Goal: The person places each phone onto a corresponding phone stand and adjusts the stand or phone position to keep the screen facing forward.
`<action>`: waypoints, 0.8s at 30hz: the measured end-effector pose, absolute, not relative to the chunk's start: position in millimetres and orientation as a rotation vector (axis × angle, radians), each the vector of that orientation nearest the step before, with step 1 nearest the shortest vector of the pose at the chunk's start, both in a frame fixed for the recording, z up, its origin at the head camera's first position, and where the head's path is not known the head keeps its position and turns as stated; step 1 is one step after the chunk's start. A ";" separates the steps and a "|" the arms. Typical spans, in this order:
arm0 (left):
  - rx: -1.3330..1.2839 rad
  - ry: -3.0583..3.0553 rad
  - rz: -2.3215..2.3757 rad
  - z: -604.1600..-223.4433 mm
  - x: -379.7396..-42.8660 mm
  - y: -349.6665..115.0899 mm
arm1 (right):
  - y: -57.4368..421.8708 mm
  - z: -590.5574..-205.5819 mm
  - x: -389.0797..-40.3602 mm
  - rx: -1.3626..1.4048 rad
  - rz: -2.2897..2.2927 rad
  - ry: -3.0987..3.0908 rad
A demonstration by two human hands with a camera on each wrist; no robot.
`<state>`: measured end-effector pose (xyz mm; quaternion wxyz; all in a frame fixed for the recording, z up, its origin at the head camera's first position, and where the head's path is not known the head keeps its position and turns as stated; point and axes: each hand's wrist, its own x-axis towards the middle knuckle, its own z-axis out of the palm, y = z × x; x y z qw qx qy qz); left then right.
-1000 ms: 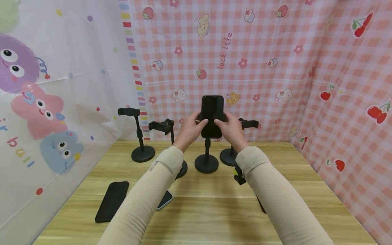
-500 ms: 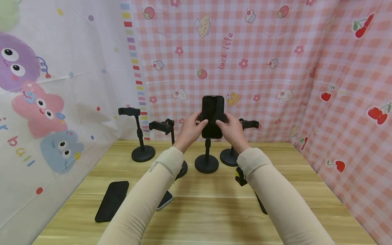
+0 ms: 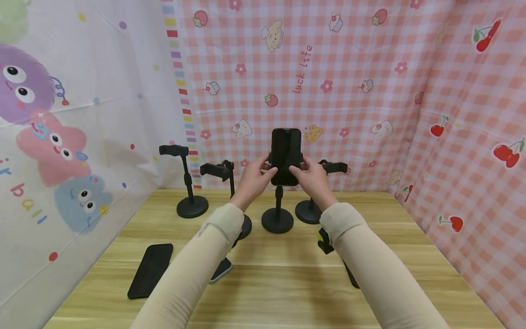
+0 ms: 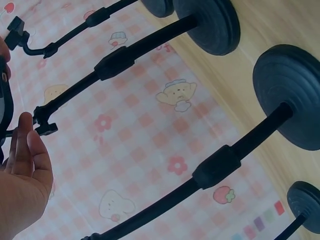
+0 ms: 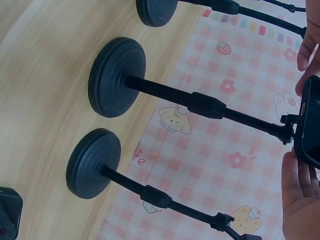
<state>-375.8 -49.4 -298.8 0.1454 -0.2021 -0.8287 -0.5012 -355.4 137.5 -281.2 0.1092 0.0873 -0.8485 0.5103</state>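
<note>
A black smartphone [image 3: 286, 151] stands upright on the middle phone stand [image 3: 277, 220], screen facing me. My left hand [image 3: 254, 179] holds its left side, thumb at the lower edge of the screen and fingers round the clamp. On the opposite side my right hand [image 3: 314, 180] does the same, its thumb on the lower right of the screen. In the right wrist view the phone [image 5: 311, 125] is seen from below, joined to the stand's neck, with the right hand's fingers [image 5: 292, 175] against its edge. The clamp behind the phone is mostly hidden.
Other black stands surround the middle one: far left [image 3: 191, 206], near left [image 3: 215, 170] and right [image 3: 337, 167]. On the wooden table lie a black phone [image 3: 151, 270], a light-edged phone [image 3: 222, 269] partly under the left sleeve, and a dark phone [image 3: 350, 273] beside the right sleeve.
Both thumbs have slid slightly down and outward on the phone's front. The forearms have dropped a little. Phone and stands have stayed in place.
</note>
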 end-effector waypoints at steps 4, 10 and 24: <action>-0.579 -2.395 -1.463 -305.2 -373.3 -50.4 | 140.4 -281.9 -353.5 0.237 1.484 -2.508; -0.559 -2.423 -1.510 -315.2 -368.2 -51.9 | 149.8 -282.3 -353.4 0.232 1.444 -2.522; -0.545 -2.519 -1.457 -341.2 -358.6 -57.4 | 178.2 -270.2 -359.3 0.203 1.352 -2.334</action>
